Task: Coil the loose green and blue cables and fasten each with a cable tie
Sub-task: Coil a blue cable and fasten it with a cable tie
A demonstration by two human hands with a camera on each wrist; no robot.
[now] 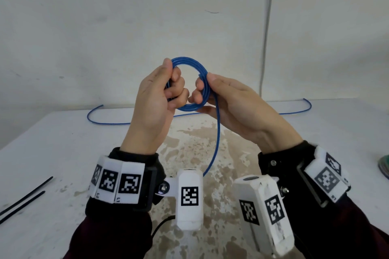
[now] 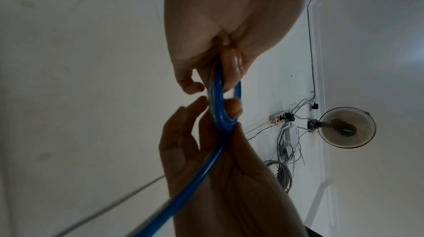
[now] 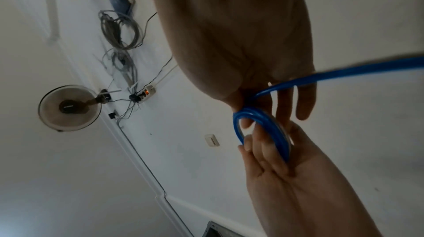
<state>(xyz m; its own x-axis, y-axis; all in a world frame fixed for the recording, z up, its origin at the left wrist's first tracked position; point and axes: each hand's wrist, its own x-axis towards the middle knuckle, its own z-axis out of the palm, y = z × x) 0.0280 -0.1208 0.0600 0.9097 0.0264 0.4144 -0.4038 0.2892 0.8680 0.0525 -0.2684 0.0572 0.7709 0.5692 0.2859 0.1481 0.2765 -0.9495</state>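
White counter point(image 1: 52, 153), brown worn patch in the middle near the person. Two black cable ties point(image 1: 23, 200) lie on the counter at near left, side by side, untouched. Pale wall point(image 1: 105, 17) behind the counter; a thin grey cord point(image 1: 268, 27) runs up it at right. Blue cable point(image 1: 189, 84) is partly coiled into a small ring held up above the counter centre; its loose part hangs down from the ring's right side, and more of it lies along the far edge of the counter, curving up at both ends. Left hand point(image 1: 155, 99) grips the ring's left side, fingers point(image 1: 179, 88) curled round the strands. Right hand point(image 1: 233, 103) pinches the ring's right side between thumb and fingertips. Green cable point(image 1: 384, 167) just shows at the right edge on the counter, mostly cut off. Wrist views show a wall fan point(image 2: 346, 127) and a power strip point(image 2: 278, 116) with tangled grey wires.
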